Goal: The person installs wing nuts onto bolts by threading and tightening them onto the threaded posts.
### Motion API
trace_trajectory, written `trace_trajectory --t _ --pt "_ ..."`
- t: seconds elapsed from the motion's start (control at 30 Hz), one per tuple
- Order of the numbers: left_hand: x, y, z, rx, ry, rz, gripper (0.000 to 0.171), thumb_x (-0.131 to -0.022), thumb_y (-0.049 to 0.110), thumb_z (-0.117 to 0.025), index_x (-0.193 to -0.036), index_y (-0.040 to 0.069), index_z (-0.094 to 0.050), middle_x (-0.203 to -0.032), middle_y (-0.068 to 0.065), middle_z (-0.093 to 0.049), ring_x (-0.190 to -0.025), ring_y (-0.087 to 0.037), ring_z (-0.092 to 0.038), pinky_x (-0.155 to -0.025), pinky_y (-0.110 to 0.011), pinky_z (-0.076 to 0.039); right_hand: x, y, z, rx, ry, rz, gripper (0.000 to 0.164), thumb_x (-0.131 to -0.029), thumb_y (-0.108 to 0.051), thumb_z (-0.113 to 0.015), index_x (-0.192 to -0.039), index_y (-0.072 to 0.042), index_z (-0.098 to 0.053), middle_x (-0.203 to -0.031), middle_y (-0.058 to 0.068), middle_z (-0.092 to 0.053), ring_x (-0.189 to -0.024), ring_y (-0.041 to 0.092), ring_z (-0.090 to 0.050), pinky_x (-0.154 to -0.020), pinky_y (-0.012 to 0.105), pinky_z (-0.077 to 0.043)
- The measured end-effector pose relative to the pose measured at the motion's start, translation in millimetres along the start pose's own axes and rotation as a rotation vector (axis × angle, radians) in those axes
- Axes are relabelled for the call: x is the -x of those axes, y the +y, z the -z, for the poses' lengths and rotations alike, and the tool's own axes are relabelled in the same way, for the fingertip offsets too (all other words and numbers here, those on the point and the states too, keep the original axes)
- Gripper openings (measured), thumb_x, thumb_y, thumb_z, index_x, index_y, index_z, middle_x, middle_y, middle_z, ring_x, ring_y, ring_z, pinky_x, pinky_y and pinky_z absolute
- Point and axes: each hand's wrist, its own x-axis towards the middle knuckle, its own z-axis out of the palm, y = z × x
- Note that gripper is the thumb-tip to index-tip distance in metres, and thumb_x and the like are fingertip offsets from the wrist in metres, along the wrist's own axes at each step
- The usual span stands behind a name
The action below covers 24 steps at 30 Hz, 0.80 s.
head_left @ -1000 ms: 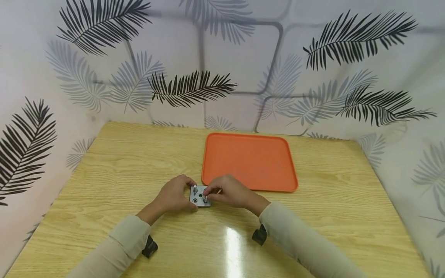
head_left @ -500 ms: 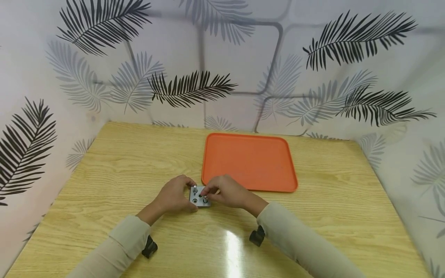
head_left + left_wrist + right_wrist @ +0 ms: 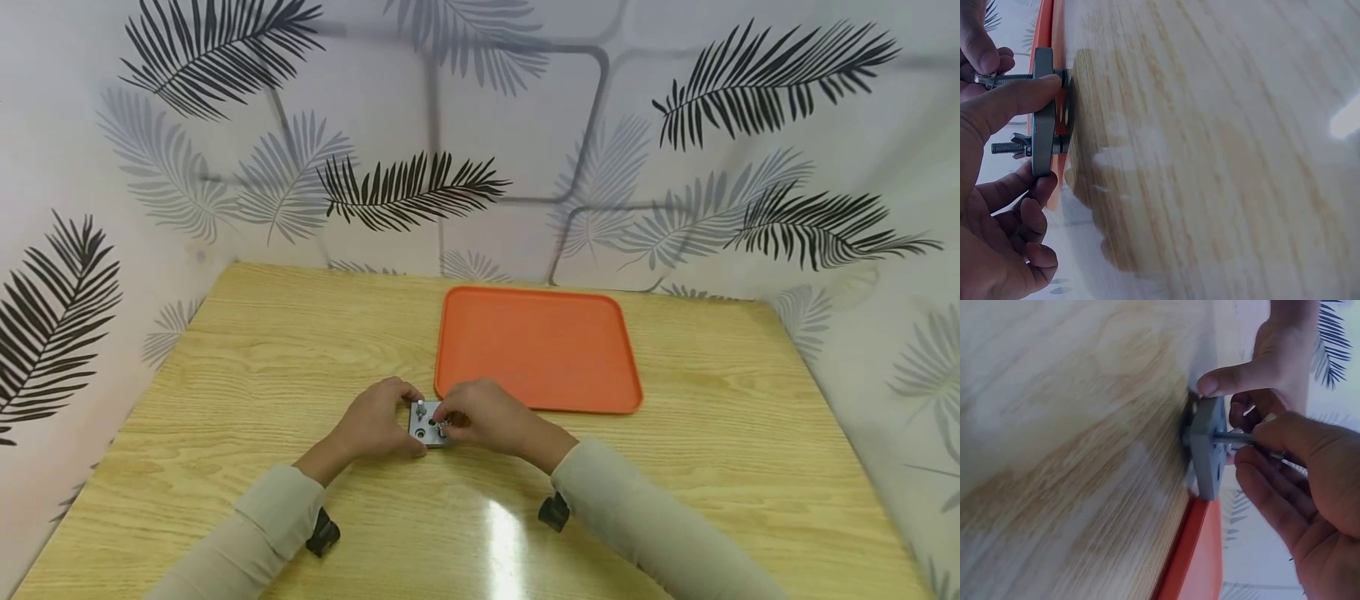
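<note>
A small grey metal plate (image 3: 432,441) with holes stands slightly raised over the table on the ends of two bolts. My left hand (image 3: 373,422) grips its edges between thumb and fingers. Through the plate's far left corner runs a bolt with a wing nut (image 3: 1020,145), its threaded end pointing up. At the near right corner is a second threaded bolt (image 3: 1013,77), also upright. My right hand (image 3: 487,414) pinches the wing nut (image 3: 986,80) near that bolt's top between thumb and index finger. Those fingers partly hide the nut in the head and right wrist views.
An orange tray (image 3: 540,350) lies just behind the plate, to the right. The wooden table (image 3: 285,350) meets leaf-patterned wall covering (image 3: 495,125) at the back. Dark wrist-worn devices (image 3: 323,533) hang under both sleeves.
The right thumb and fingers have shifted slightly leftward and changed their position around the near right bolt's top. The left hand, plate and tray have stayed in place.
</note>
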Motion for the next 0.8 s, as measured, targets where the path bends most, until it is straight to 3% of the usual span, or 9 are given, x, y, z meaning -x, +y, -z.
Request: trace_trajectory --t 0.2,0.3,0.6,0.8 --pt "0.0 -0.1 0.1 0.011 -0.005 0.008 0.064 -0.061 0.029 -0.095 -0.114 0.007 -0.068 -0.112 -0.007 -0.066 -0.103 -0.023 -0.062 -0.093 -0.045 -0.052 0.2 0.0 -1.3 0.176 0.036 0.135 0.011 -0.086 -0.009 -0.074 -0.097 -0.009 -0.077 -0.087 0.001 -0.070 -0.074 0.008 -0.063 -0.065 0.013 -0.048" --pt "0.7 -0.1 -0.1 0.011 -0.007 0.005 0.064 -0.061 0.029 -0.095 -0.114 0.006 -0.068 -0.112 -0.007 -0.066 -0.103 -0.023 -0.063 -0.093 -0.045 -0.052 0.8 1.7 -3.0 0.210 0.055 0.175 0.011 -0.086 -0.010 -0.074 -0.096 -0.010 -0.077 -0.087 0.000 -0.070 -0.073 0.007 -0.062 -0.065 0.013 -0.049" --pt "0.0 -0.7 -1.1 0.003 -0.008 0.003 0.065 -0.061 0.029 -0.095 -0.115 0.006 -0.068 -0.113 -0.007 -0.066 -0.104 -0.024 -0.063 -0.094 -0.045 -0.052 4.4 13.4 -12.1 0.010 0.071 0.108 0.013 -0.089 -0.008 -0.068 -0.100 -0.006 -0.075 -0.091 0.004 -0.073 -0.077 0.008 -0.068 -0.069 0.012 -0.053" --pt "-0.3 -1.6 -1.7 -0.003 0.000 0.000 0.064 -0.061 0.030 -0.095 -0.114 0.006 -0.068 -0.112 -0.007 -0.066 -0.105 -0.024 -0.063 -0.094 -0.045 -0.052 4.4 16.4 -14.2 -0.012 0.082 0.100 0.013 -0.092 -0.012 -0.068 -0.101 -0.006 -0.075 -0.091 0.004 -0.073 -0.076 0.008 -0.069 -0.068 0.012 -0.053"
